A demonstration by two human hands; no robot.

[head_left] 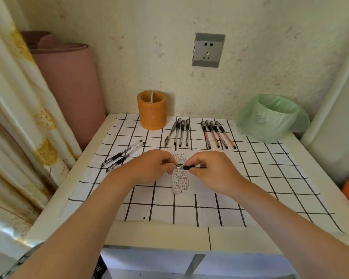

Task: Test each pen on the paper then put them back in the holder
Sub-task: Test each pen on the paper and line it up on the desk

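Observation:
Both my hands meet over a small written-on paper in the middle of the table. My right hand grips a black pen lying level, its barrel poking out to the right. My left hand pinches the pen's cap at the pen's left end. An orange holder stands at the back against the wall. Several black pens lie in a row right of it, and several red pens further right. Two more black pens lie at the left.
A white sheet with a black grid covers the table. A bin with a green bag stands at the back right. A pink rolled mat and a curtain are at the left. A wall socket is above.

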